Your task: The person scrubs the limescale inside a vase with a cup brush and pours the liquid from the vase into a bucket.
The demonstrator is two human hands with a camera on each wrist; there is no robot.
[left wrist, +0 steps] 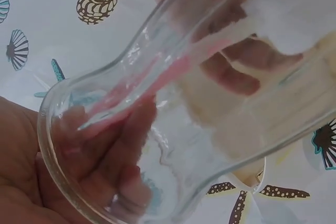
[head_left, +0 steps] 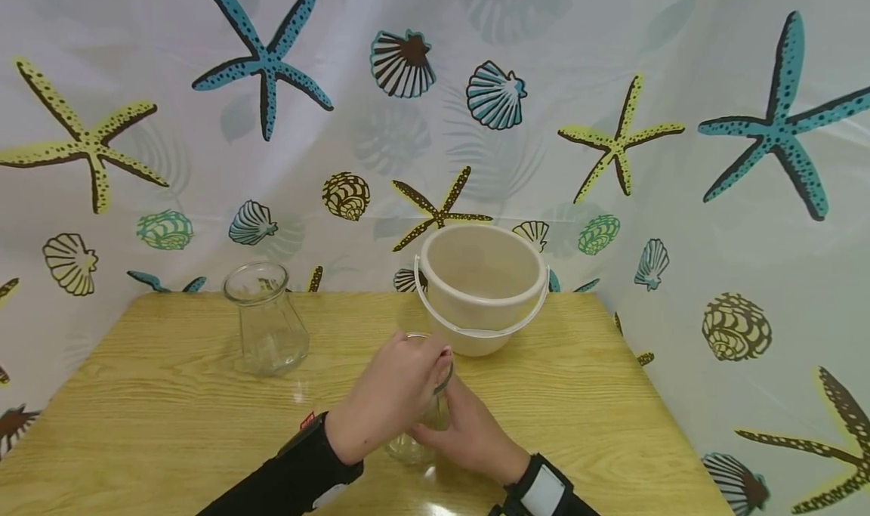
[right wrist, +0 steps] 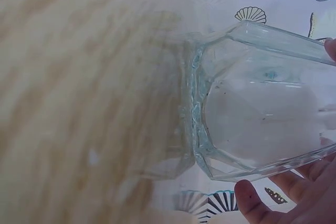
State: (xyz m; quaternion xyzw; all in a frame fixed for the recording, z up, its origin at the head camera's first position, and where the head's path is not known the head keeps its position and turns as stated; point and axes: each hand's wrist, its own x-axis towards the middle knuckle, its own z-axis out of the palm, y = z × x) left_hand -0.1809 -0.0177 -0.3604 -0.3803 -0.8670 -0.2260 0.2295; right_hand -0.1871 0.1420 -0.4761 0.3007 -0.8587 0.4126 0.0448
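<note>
Near the front of the wooden table, a clear glass vase (head_left: 408, 449) is tilted between my two hands. My right hand (head_left: 476, 433) holds it around the side; its fingertips lie along the glass in the right wrist view, where the faceted base (right wrist: 197, 108) shows. My left hand (head_left: 394, 391) is at the mouth, fingers curled. In the left wrist view they pinch a pink-and-white handle (left wrist: 176, 72) of a bottle brush, seen through the glass. Its white head (left wrist: 294, 17) shows deeper along the vase.
A second clear glass vase (head_left: 272, 342) stands at the back left of the table (head_left: 170, 395). Behind my hands is a cream bucket (head_left: 476, 319) with its handle down in front. A small red-marked item (head_left: 307, 420) shows beside my left wrist. A seashell-patterned curtain (head_left: 435, 138) hangs behind.
</note>
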